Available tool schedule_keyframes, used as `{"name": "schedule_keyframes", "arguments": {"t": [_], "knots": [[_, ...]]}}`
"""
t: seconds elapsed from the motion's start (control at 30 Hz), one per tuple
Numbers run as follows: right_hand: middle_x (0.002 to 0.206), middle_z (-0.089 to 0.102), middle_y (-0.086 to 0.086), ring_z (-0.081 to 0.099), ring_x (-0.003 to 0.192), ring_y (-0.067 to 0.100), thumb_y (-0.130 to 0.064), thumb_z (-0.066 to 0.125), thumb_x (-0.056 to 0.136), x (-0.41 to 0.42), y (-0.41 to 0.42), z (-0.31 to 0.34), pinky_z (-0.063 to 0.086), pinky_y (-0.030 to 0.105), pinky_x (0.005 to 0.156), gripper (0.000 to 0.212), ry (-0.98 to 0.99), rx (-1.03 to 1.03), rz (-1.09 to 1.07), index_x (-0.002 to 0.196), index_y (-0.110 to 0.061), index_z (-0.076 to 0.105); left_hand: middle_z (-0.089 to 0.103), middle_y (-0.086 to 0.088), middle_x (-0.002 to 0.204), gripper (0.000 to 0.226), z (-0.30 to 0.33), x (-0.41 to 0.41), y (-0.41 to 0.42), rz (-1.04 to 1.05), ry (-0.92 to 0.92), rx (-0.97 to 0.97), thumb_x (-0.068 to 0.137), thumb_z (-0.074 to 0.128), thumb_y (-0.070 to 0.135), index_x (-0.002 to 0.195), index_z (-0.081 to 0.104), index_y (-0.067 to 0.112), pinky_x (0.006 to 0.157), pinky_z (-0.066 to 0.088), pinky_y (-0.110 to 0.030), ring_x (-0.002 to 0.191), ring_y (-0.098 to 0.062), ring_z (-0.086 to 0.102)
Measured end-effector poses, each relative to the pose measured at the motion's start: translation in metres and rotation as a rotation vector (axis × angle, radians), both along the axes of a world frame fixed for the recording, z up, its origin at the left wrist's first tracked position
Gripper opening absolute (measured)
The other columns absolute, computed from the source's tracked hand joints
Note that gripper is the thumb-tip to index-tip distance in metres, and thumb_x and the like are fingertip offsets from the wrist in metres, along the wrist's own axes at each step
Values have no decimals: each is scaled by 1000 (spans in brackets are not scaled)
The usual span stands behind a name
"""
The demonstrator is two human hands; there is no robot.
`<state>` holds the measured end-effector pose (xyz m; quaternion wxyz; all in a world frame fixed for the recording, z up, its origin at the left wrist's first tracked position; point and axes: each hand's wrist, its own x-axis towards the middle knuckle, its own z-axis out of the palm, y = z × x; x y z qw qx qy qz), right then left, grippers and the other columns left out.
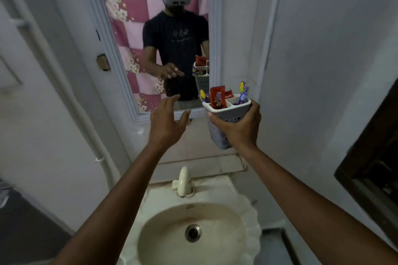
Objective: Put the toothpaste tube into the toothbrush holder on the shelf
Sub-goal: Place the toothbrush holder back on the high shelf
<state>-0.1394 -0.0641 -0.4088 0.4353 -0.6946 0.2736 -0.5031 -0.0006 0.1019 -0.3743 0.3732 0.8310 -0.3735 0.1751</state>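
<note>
My right hand (239, 125) grips the white perforated toothbrush holder (228, 114) around its body and holds it up in front of the mirror's lower right corner. A red toothpaste tube (218, 97) stands upright in the holder's left compartment, with a second red pack just behind it. Purple and yellow toothbrushes (243, 92) stick out of the right compartment, and another at the left rim. My left hand (167, 120) is raised to the left of the holder, fingers spread, holding nothing. The glass shelf (200, 160) runs below the holder, mostly hidden by my arms.
A framed mirror (133, 49) hangs on the wall ahead, showing the person's reflection. Below are a cream washbasin (247, 221) and its tap (183, 180). A white pipe (64, 84) runs down the left wall. A dark window frame (370, 157) is at the right.
</note>
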Motion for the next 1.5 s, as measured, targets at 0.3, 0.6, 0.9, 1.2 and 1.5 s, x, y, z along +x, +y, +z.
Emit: {"name": "schedule_keyframes", "arguments": {"t": [0.3,0.6,0.9,1.2,1.5], "knots": [[126,54,-5,60,124,28,-81,90,45,-32,-28,146,59,44,95,121,-152,-152,-18,140,-17,50,65,-5,142,55,122,-18,-21,-11,-271,-89,100,67,46,146,56,19,104,53,-49,127,-25,62],[126,64,-3,64,121,26,-86,89,42,-53,-46,281,61,43,95,115,-288,-241,-34,130,-21,54,64,-7,143,50,256,-28,-49,-35,-385,-264,101,69,42,143,61,16,109,50,-47,130,-24,59],[122,67,-8,69,111,16,-83,91,41,-49,-53,401,60,41,99,107,-383,-250,-39,124,-24,57,64,-2,143,49,358,12,-78,49,-654,-337,103,59,50,141,62,20,115,40,-47,134,-26,57],[122,67,-7,68,114,18,-85,89,45,-27,-61,488,59,42,101,109,-420,-310,-173,127,-21,58,59,5,157,65,392,72,-116,177,-665,-251,106,32,73,144,65,32,133,7,-51,159,-22,35],[129,64,-4,60,125,25,-87,86,53,36,-77,533,50,33,94,112,-471,-340,-240,133,-17,54,74,10,133,52,390,92,-126,211,-768,-354,110,39,62,132,73,29,129,20,-47,146,-20,52]]}}
